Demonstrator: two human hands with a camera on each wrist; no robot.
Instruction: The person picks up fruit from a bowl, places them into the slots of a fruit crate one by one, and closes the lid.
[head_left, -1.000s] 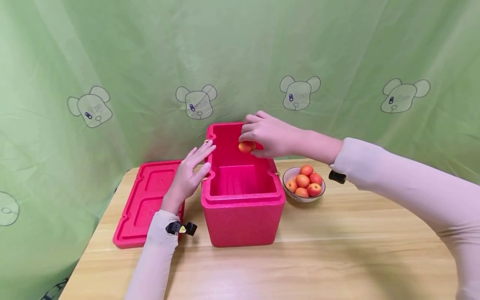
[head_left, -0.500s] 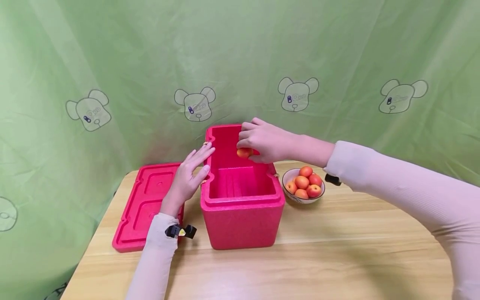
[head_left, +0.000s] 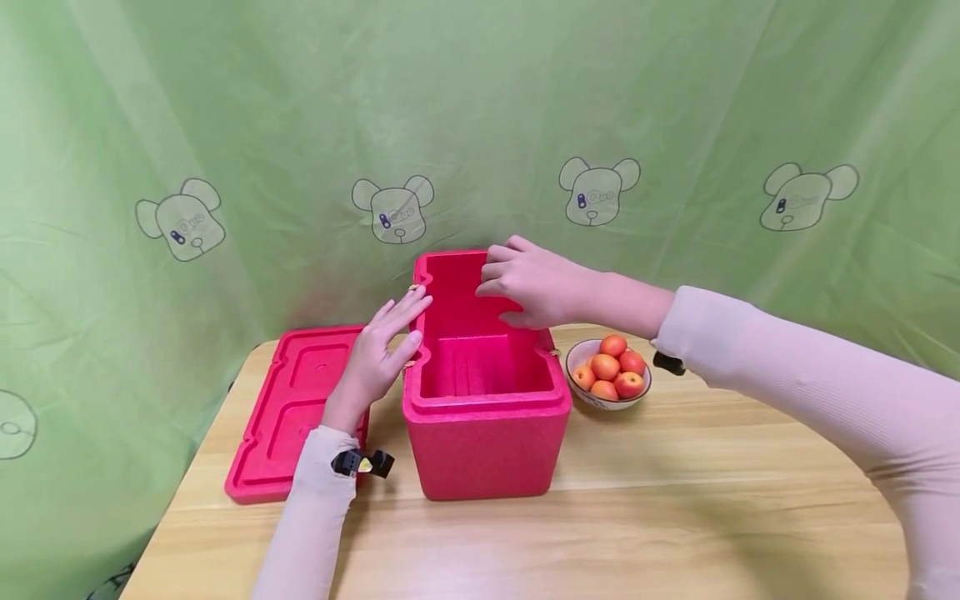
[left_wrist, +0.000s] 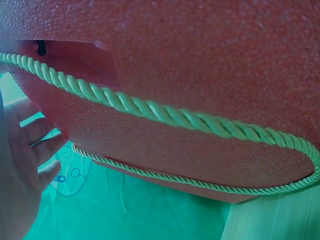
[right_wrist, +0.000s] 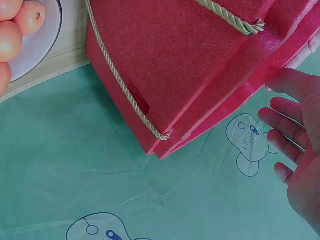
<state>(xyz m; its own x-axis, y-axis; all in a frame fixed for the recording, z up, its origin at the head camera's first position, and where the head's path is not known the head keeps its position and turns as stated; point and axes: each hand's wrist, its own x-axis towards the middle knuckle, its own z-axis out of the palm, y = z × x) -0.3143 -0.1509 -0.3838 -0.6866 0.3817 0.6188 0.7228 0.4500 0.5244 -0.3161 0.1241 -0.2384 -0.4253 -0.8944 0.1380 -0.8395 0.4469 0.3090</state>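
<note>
A red foam box (head_left: 487, 457) stands lidless on the table, its inside facing up. My left hand (head_left: 377, 354) rests its outstretched fingers on the box's left rim. Over the opening, toward the back right, hovers my right hand (head_left: 543, 287); its thumb and fingers are parted and nothing is between them, as the right wrist view also shows. The fruit it held is out of sight. To the right of the box, a white bowl (head_left: 609, 405) with a dark rim holds several round, orange-red fruits (head_left: 604, 365). A twisted rope (left_wrist: 170, 116) runs along the box's side.
The red lid (head_left: 288, 417) lies on the table left of the box, partly under my left forearm. The wooden table (head_left: 637, 533) extends to the front and right. Behind it hangs a green curtain (head_left: 480, 100) printed with bear heads.
My right hand has lowered slightly and let go of the orange-red fruit, which has gone from view over the box. The left hand has stayed on the rim.
</note>
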